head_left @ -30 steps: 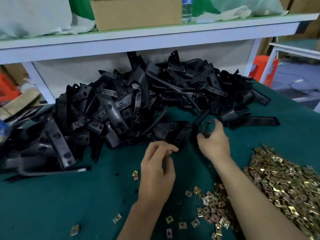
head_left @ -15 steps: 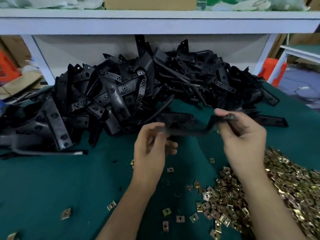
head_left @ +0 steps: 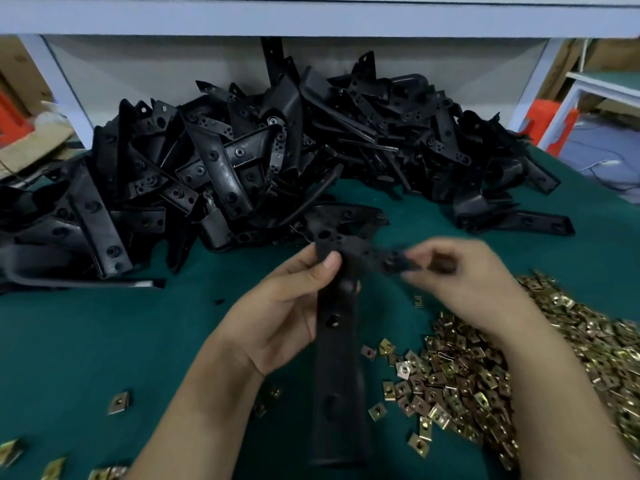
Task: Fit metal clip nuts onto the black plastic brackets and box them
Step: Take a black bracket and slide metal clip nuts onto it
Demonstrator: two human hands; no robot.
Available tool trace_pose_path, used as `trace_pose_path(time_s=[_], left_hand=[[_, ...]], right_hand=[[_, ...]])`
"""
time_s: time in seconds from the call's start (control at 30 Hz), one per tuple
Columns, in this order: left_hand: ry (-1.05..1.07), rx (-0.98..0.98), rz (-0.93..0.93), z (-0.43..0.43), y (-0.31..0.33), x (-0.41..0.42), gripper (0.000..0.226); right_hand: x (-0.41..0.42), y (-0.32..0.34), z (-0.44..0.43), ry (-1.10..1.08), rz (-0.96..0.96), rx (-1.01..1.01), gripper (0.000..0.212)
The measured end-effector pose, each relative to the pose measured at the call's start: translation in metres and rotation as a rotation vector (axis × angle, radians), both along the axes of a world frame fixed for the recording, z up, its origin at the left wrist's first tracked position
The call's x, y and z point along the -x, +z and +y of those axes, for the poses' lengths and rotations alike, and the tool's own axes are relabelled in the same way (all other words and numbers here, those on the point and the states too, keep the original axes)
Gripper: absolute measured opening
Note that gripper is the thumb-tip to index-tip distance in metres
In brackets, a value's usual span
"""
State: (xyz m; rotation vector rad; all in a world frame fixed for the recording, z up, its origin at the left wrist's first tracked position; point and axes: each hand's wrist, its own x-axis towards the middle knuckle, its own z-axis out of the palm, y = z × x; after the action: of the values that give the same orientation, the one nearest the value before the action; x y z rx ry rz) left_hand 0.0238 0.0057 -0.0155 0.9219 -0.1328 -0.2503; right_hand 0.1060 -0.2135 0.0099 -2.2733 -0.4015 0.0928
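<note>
My left hand (head_left: 284, 306) grips a long black plastic bracket (head_left: 337, 358) near its upper end, thumb on top; the bracket's long leg points down toward me. My right hand (head_left: 464, 285), blurred by motion, pinches the bracket's short side arm at the top right. A large heap of black brackets (head_left: 277, 161) lies behind the hands. A pile of brass-coloured metal clip nuts (head_left: 519, 368) spreads under and right of my right forearm. No clip nut shows on the held bracket.
The green table (head_left: 104, 341) carries loose clip nuts (head_left: 119, 402) at the front left. A white shelf beam (head_left: 311, 15) runs overhead at the back, with white legs on both sides. An orange stool (head_left: 547, 123) stands off the table's right.
The bracket has turned from lying level between my hands to hanging lengthwise toward me. Both hands have come closer together and nearer to me. The view has tilted down.
</note>
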Motion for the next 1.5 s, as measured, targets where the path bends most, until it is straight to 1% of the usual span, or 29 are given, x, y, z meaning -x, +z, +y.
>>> trace_pose_path(time_s=[0.03, 0.07, 0.1, 0.2, 0.23, 0.3, 0.37, 0.43, 0.5, 0.57, 0.63, 0.67, 0.7, 0.77, 0.9, 1.07, 1.27, 1.4, 1.5], left_hand=[[0.024, -0.010, -0.008, 0.002, -0.001, 0.000, 0.023], [0.038, -0.003, -0.003, 0.004, -0.001, 0.000, 0.024], [0.038, 0.027, 0.007, 0.006, -0.001, -0.001, 0.025], [-0.045, 0.270, 0.088, 0.006, 0.003, -0.005, 0.034], [-0.053, 0.307, 0.112, 0.007, 0.003, -0.005, 0.035], [-0.038, 0.232, 0.122, 0.007, 0.003, -0.002, 0.034], [0.006, 0.154, 0.112, 0.005, 0.004, 0.000, 0.027], [0.050, 0.171, 0.125, 0.003, 0.005, 0.000, 0.028], [0.092, 0.133, 0.083, 0.001, 0.006, 0.001, 0.027], [0.110, 0.084, 0.042, -0.001, 0.006, 0.003, 0.028], [0.106, 0.051, 0.034, -0.002, 0.005, 0.004, 0.030], [0.102, 0.048, 0.032, -0.002, 0.004, 0.003, 0.028], [0.098, 0.049, 0.033, -0.003, 0.003, 0.003, 0.026], [0.095, 0.050, 0.035, -0.004, 0.003, 0.002, 0.023], [0.057, 0.055, -0.001, -0.002, 0.001, 0.002, 0.023], [0.014, 0.024, -0.016, -0.001, 0.003, 0.003, 0.023], [0.013, -0.036, -0.017, -0.001, 0.004, 0.004, 0.022], [0.025, -0.071, -0.022, -0.002, 0.004, 0.004, 0.023], [0.019, -0.110, -0.029, -0.002, 0.003, 0.005, 0.021]], right_hand=[[-0.002, -0.001, -0.007, -0.017, 0.088, 0.205, 0.019], [-0.003, -0.002, -0.012, -0.019, 0.174, 0.326, 0.021], [-0.004, -0.003, -0.013, -0.020, 0.229, 0.366, 0.021], [-0.003, -0.003, -0.008, -0.019, 0.241, 0.340, 0.019], [-0.003, -0.004, -0.007, -0.020, 0.237, 0.329, 0.019], [-0.003, -0.008, -0.007, -0.027, 0.209, 0.306, 0.019], [-0.003, -0.011, -0.006, -0.044, 0.157, 0.251, 0.020], [-0.002, -0.012, -0.003, -0.040, 0.094, 0.171, 0.019], [0.001, -0.010, 0.002, -0.005, 0.094, -0.004, 0.015], [0.006, -0.004, 0.009, 0.059, 0.181, -0.298, 0.016], [0.012, 0.001, 0.016, 0.146, 0.314, -0.607, 0.017], [0.015, 0.003, 0.020, 0.195, 0.379, -0.719, 0.017], [0.018, 0.005, 0.023, 0.236, 0.428, -0.794, 0.020], [0.021, 0.006, 0.026, 0.281, 0.492, -0.878, 0.027], [0.024, 0.008, 0.030, 0.296, 0.558, -0.959, 0.027], [0.025, 0.007, 0.033, 0.267, 0.575, -0.966, 0.031], [0.027, 0.008, 0.035, 0.232, 0.686, -1.012, 0.032], [0.026, 0.010, 0.034, 0.249, 0.703, -0.958, 0.036], [0.026, 0.009, 0.030, 0.271, 0.692, -0.896, 0.033]])
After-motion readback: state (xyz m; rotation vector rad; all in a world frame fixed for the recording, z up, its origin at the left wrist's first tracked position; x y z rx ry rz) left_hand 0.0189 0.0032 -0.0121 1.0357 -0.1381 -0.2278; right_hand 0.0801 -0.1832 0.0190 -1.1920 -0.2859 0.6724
